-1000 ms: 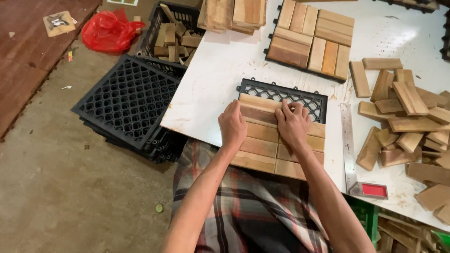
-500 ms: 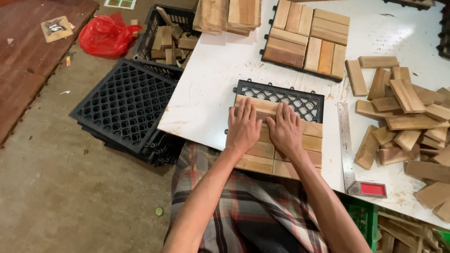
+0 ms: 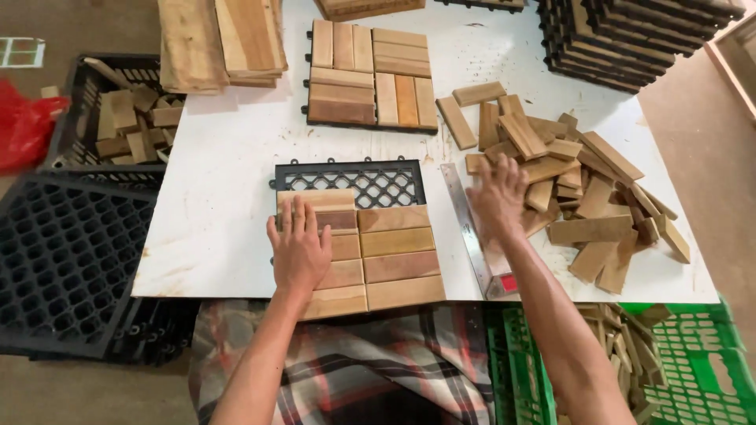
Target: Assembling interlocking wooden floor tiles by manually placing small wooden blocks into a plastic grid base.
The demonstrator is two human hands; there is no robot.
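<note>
A white table (image 3: 228, 197) with scuff marks is holding everything. A half-filled wooden tile on a black plastic grid (image 3: 350, 182) is lying near its front edge, a finished wooden tile (image 3: 372, 75) is lying farther back, and a metal ruler (image 3: 466, 224) is lying just beside a loose pile of short wooden slats (image 3: 567, 181). Stacks of wooden boards (image 3: 220, 39) and a stack of black plastic grids (image 3: 630, 35) are sitting at the far corners.
</note>
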